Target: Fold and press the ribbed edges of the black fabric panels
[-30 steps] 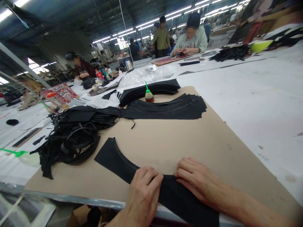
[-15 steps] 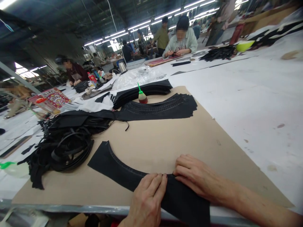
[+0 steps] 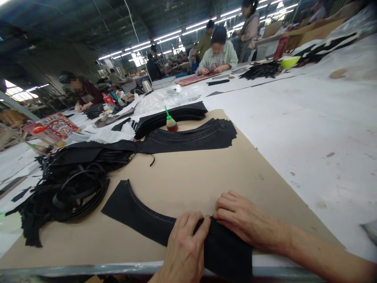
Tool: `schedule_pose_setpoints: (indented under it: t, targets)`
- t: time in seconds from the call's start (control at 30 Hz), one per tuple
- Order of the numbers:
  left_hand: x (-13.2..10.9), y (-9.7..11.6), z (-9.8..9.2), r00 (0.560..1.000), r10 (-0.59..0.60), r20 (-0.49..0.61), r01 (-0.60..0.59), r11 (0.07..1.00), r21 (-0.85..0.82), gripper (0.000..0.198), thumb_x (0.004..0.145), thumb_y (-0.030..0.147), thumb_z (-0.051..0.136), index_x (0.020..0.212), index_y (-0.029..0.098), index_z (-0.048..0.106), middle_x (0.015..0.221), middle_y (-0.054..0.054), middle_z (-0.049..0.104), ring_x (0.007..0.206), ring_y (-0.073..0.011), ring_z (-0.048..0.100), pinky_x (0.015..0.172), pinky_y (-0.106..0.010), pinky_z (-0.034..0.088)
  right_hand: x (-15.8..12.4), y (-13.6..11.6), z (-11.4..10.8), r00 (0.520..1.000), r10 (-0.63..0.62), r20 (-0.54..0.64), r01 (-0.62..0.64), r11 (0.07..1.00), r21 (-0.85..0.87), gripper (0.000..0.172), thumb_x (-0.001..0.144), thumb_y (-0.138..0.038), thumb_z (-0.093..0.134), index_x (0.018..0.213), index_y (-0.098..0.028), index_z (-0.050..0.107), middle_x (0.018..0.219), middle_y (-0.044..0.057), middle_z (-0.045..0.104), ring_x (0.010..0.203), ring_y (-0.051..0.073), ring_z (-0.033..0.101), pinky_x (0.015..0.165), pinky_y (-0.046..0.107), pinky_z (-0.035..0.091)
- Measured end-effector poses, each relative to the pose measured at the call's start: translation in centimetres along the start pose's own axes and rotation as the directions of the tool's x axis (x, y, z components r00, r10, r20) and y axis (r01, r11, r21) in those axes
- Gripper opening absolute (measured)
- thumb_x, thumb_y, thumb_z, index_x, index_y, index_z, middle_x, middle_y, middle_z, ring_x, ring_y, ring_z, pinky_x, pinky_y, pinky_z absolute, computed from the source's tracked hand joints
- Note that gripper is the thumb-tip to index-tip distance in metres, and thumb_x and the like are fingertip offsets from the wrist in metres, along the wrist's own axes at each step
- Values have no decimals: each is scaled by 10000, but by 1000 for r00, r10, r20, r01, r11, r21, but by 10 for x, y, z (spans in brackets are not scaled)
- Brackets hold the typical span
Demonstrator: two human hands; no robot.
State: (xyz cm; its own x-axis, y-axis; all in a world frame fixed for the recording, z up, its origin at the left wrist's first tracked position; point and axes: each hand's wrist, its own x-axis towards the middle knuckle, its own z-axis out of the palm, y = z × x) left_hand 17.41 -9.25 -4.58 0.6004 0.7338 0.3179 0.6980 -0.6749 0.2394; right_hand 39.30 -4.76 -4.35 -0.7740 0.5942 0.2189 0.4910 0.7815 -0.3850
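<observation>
A curved black panel [image 3: 228,249], of leather or fabric, lies in front of me with its near right end past the table edge. Along its inner curve runs a narrow band, and the stretch under my fingers is partly hidden. My left hand [image 3: 185,245] rests across the panel, thumb and fingertips closed at that curved edge. Just to the right, my right hand [image 3: 244,218] has its bent fingers closed on the same edge. Farther back, similar panels [image 3: 188,147] lie fanned out, with a small green-tipped bottle [image 3: 171,124] of amber liquid behind them.
Tan board [image 3: 176,177] covers the near part of the white table [image 3: 294,118]. Black strips [image 3: 79,188] are heaped at left. Another panel stack [image 3: 173,117] lies behind the bottle. A person [image 3: 218,55] works across the table, near a lime-green bowl [image 3: 290,62].
The view has shifted slightly, so the table things appear farther left. My left thumb and fingers have spread a little apart at the edge; my right hand stays beside them.
</observation>
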Motion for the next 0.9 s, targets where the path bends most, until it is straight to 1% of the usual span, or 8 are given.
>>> schedule_pose_setpoints:
  t: [0.13, 0.2, 0.3, 0.4, 0.5, 0.63, 0.77, 0.9]
  targets:
    - [-5, -1, 8, 991, 130, -26, -128, 989, 74, 428, 893, 62, 340, 1287, 53, 508, 1055, -138, 620, 967, -243, 545, 832, -371, 507, 0, 2, 0, 1000, -11, 5, 11, 1000, -2, 178, 976, -180, 411, 848, -184, 534, 875, 29, 551, 820, 168, 456, 743, 323, 313]
    - [-7, -2, 9, 985, 169, -23, -165, 980, 110, 436, 893, 69, 340, 1302, 45, 491, 1066, -141, 622, 1002, -250, 544, 860, -365, 494, -1, 2, -2, 1000, -7, 6, 7, 1000, 0, 162, 968, -177, 432, 840, -184, 532, 880, 27, 554, 823, 166, 458, 750, 322, 317]
    - [-6, -1, 7, 989, 147, -18, -145, 986, 87, 458, 859, 50, 344, 1292, 58, 494, 1053, -134, 623, 994, -249, 544, 857, -361, 484, -5, 3, -6, 1000, 13, 16, -13, 1000, 18, 142, 962, -174, 451, 851, -184, 538, 885, 26, 556, 834, 167, 463, 762, 322, 323]
    - [0, 1, 4, 995, 100, 9, -100, 994, 40, 504, 825, 34, 345, 1315, 58, 460, 971, -122, 620, 892, -236, 541, 780, -358, 487, -9, 5, -10, 1000, 24, 18, -25, 1000, 19, 140, 961, -171, 451, 863, -184, 550, 877, 25, 557, 833, 169, 465, 764, 324, 325]
    - [5, 5, 2, 997, 53, 51, -55, 998, 40, 547, 816, 39, 357, 1355, 85, 431, 904, -103, 600, 804, -230, 517, 721, -366, 472, -11, 8, -12, 1000, 15, 9, -15, 1000, 2, 145, 964, -169, 441, 885, -184, 562, 874, 27, 559, 830, 170, 464, 762, 328, 320]
    - [9, 7, 4, 998, 12, 64, -17, 997, 77, 503, 829, 64, 400, 1310, 165, 509, 881, -82, 573, 783, -226, 497, 694, -358, 446, -11, 11, -12, 1000, -5, 9, 5, 1000, -29, 168, 973, -171, 421, 901, -178, 573, 865, 29, 562, 820, 170, 463, 760, 332, 312]
    - [8, 7, 9, 999, 38, 31, -41, 992, 120, 508, 818, 54, 419, 1303, 168, 519, 883, -78, 565, 786, -219, 494, 707, -351, 434, -13, 12, -13, 1000, -16, 13, 16, 998, -53, 204, 984, -181, 393, 910, -177, 583, 855, 31, 561, 814, 170, 463, 763, 333, 310]
    - [10, 6, 13, 993, 117, -26, -114, 988, 107, 512, 798, -5, 374, 1274, 113, 519, 1034, -111, 582, 902, -231, 514, 797, -358, 442, -20, 13, -16, 1000, -14, 28, 16, 998, -69, 202, 972, -158, 394, 911, -175, 586, 864, 36, 566, 821, 170, 467, 771, 331, 313]
